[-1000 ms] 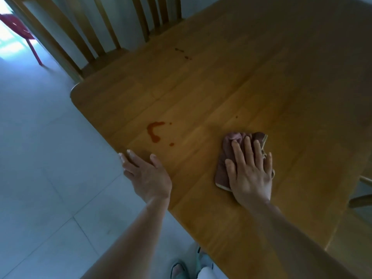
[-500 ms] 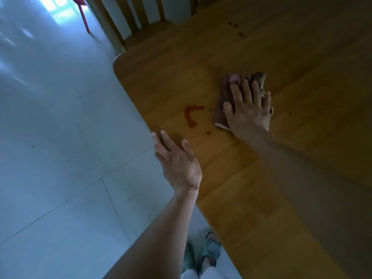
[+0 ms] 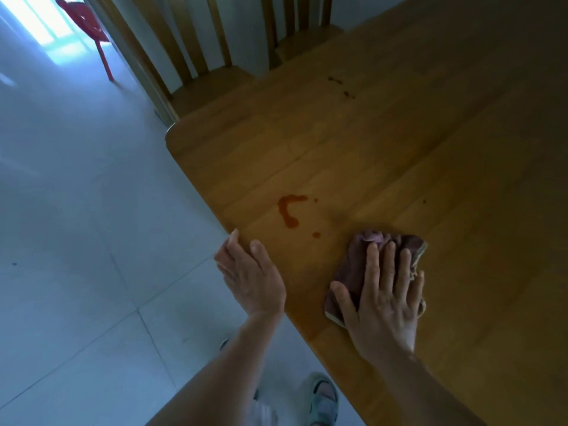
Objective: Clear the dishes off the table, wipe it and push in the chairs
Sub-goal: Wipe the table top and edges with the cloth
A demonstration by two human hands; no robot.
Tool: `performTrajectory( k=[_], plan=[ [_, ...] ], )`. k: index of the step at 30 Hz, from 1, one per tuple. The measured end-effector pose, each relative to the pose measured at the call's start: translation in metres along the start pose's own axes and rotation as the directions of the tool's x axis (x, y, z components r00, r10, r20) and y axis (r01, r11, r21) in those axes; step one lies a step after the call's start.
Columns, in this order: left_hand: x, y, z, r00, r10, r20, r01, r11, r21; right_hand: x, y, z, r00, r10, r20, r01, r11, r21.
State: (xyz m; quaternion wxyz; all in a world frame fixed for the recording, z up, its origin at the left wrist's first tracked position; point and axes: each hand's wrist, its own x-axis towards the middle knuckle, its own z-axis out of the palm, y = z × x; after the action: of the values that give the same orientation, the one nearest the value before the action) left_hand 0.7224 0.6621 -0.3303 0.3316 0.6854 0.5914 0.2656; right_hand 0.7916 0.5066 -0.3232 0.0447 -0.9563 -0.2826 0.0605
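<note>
The wooden table [image 3: 399,155] fills the right of the view, with no dishes in sight. My right hand [image 3: 382,299] presses flat, fingers straight, on a folded dark pink cloth [image 3: 356,262] near the table's left edge. A red curved stain [image 3: 289,210] with small drops lies just left of and beyond the cloth. Smaller dark spots [image 3: 341,86] mark the far part of the top. My left hand [image 3: 250,272] rests with straight fingers against the table's left edge, holding nothing.
Two wooden chairs stand at the table's far end, one [image 3: 196,69] at the corner, another [image 3: 301,29] further right. A red plastic chair [image 3: 89,23] sits far left by a bright window. Pale floor tiles [image 3: 76,241] spread to the left. My sandalled foot [image 3: 321,398] is below.
My right hand has pulled the cloth back toward me, from beside the red stain to a spot nearer and to its right. My left hand now touches the table edge.
</note>
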Motion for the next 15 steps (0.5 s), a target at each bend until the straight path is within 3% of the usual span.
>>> performTrajectory(
  k=[4, 9, 15],
  plan=[
    [0.098, -0.008, -0.017, 0.999, 0.027, -0.021, -0.027, 1.0, 0.0, 0.045, -0.056, 0.002, 0.999, 0.024, -0.029, -0.022, 0.999, 0.047],
    [0.172, -0.012, -0.008, 0.939, 0.168, 0.299, -0.218, 0.965, 0.143, 0.123, -0.135, 0.004, 1.0, -0.013, -0.019, 0.014, 0.999, 0.05],
    [0.179, -0.021, -0.015, 0.905, 0.207, 0.372, -0.255, 0.963, 0.083, 0.204, -0.216, 0.007, 0.981, -0.188, 0.055, 0.185, 0.981, 0.055]
  ],
)
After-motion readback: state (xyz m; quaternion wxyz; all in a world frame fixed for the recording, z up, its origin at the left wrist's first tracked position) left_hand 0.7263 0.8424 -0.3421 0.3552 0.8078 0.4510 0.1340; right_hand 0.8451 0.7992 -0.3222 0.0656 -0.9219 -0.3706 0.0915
